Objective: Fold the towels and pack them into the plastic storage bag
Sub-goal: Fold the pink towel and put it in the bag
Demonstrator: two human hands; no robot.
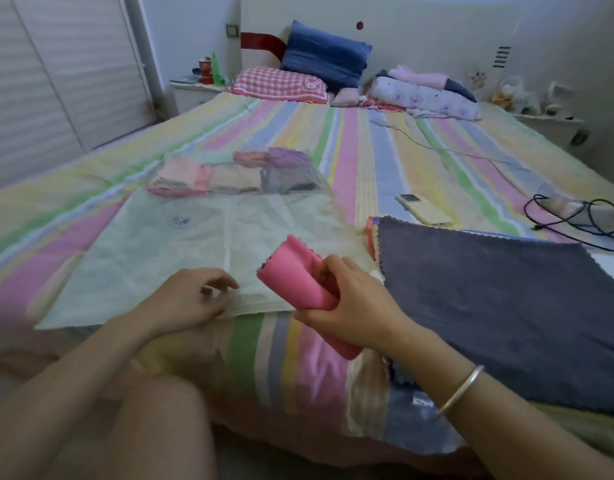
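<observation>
Your right hand (350, 303), a bangle (460, 389) on its wrist, reaches forward with fingers and thumb curled round a folded pink towel (295, 275). Your left hand (191, 299) lies low, fingers loosely bent; blurred, perhaps pinching something

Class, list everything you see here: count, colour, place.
plastic storage bag: one, clear, flat on the bed
folded towels: several, pastel, inside the bag's far end
pink towel: one, folded, in the right hand
dark towel: one, grey-blue, spread on the right
phone: one, yellow, beyond the dark towel
pillows: two, blue and pink-checked, at the headboard
cables: tangled, black, far right
left hand: at the bag's near edge
right hand: grips the pink towel
</observation>
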